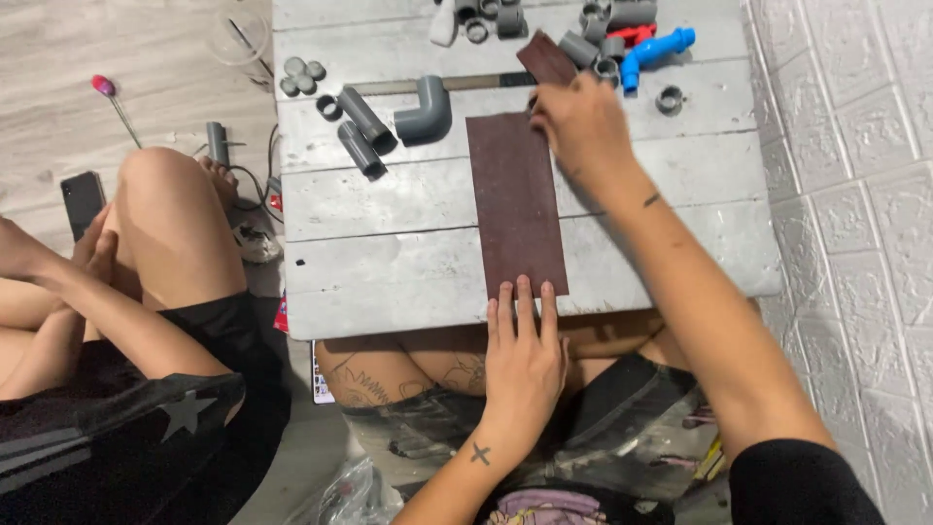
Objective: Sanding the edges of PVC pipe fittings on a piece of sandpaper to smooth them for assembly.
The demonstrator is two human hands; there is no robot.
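The long dark-brown sheet of sandpaper [516, 201] lies flat on the grey plank table [408, 253], its near end at the table's edge. The left hand [523, 342] presses that end down, fingers flat and together. At the sheet's far right corner the right hand [580, 124] is closed around something small I cannot make out. Left of the sheet, the grey plastic pipe pieces [364, 131] and the grey elbow fitting [426, 110] lie untouched.

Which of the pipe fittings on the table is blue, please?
The blue fitting at the table's far edge, beside a red piece; the other fittings are grey, like the elbow.
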